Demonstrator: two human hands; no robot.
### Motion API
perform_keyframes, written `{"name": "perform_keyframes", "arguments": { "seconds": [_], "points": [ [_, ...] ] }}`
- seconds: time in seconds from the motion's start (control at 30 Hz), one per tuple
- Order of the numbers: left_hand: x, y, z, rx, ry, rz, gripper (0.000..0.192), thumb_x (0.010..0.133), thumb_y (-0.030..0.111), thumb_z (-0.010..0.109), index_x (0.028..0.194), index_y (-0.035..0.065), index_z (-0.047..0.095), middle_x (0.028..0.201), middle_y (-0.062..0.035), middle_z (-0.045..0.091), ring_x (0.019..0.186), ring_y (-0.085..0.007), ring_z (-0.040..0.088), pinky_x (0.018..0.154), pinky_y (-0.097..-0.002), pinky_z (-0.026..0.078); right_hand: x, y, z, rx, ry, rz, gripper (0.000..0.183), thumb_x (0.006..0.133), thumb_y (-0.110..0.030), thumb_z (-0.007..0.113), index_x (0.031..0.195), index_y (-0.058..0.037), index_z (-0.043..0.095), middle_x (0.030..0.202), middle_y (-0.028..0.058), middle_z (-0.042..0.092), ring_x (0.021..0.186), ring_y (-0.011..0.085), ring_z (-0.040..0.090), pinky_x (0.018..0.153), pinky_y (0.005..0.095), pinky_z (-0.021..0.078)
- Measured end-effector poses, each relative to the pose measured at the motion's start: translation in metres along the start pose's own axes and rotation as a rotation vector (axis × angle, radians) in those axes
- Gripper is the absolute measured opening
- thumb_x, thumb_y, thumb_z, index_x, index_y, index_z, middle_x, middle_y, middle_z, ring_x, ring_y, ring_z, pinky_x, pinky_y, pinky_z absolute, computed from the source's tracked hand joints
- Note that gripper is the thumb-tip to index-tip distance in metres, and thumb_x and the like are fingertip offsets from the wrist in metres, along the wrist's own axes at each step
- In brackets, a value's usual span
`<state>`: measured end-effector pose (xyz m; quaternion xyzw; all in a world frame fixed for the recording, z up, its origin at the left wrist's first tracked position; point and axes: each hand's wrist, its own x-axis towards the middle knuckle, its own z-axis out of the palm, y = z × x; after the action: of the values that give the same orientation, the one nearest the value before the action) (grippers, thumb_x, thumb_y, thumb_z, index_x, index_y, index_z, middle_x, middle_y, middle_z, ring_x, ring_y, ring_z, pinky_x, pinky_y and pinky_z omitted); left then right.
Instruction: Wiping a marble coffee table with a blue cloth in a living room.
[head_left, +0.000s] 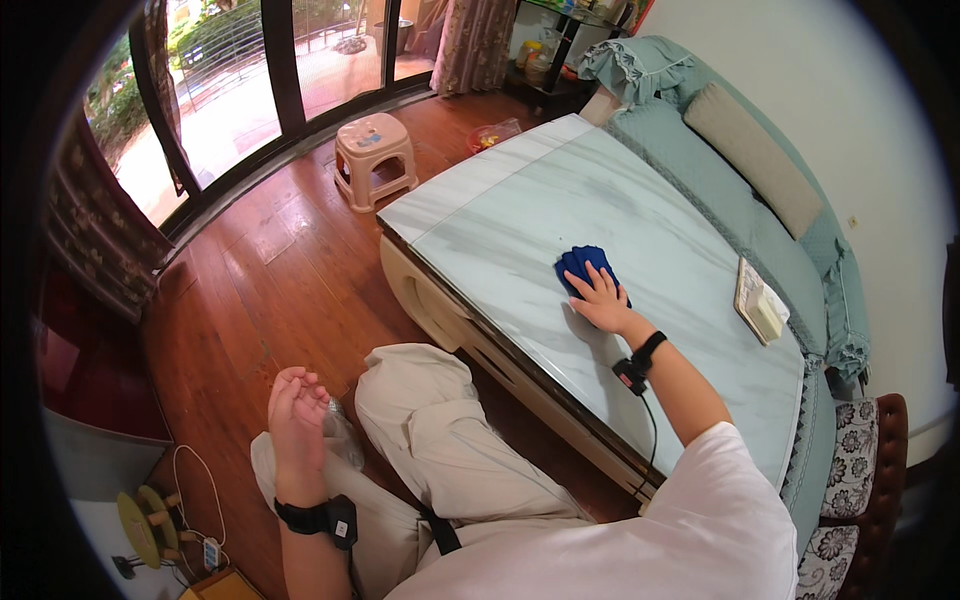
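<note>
My right hand lies with spread fingers on a folded dark blue cloth, pressing it against the marble-patterned top of a low table. The cloth is near the middle of the tabletop. My left hand is raised beside my left leg, away from the table, palm up with its fingers loosely curled and nothing in it. Each wrist bears a black strap with a small device. To the right of the cloth, near the sofa side, a cream box with a white tissue rests on a flat, light-coloured thing.
A sofa with pale green covers runs along the table's far right side. A pink plastic stool stands on the wooden floor beyond the table's left corner, near a red bowl. A power strip with cables lies at the lower left.
</note>
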<state>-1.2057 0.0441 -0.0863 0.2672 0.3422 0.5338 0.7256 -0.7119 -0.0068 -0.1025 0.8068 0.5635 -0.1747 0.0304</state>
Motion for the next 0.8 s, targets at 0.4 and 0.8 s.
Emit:
{"name": "perform_keyframes", "arguments": {
  "seconds": [0.4,0.8],
  "points": [
    [0.0,0.002,-0.004,0.004,0.022,0.038,0.012,0.089,0.014,0.049,0.099,0.0076,0.052,0.09,-0.0028,0.055,0.082,-0.0129,0.052,0.076,-0.0254,0.043,-0.066,-0.079,0.029,-0.027,-0.017,-0.363,0.056,0.09,-0.046,0.041,0.142,-0.0316,0.028,0.152,0.0126,0.006,0.139,0.0362,0.002,0.105,0.0598,0.0013],
    [0.003,-0.004,-0.002,0.016,0.012,0.015,0.013,0.089,0.015,0.049,0.1,0.0084,0.052,0.091,-0.0022,0.056,0.082,-0.0125,0.052,0.076,-0.0259,0.044,-0.024,0.026,0.01,0.033,0.108,0.227,0.06,0.087,-0.05,0.042,0.142,-0.0354,0.023,0.153,0.0095,0.004,0.139,0.0347,0.002,0.105,0.0602,0.0042]
  ]
}}
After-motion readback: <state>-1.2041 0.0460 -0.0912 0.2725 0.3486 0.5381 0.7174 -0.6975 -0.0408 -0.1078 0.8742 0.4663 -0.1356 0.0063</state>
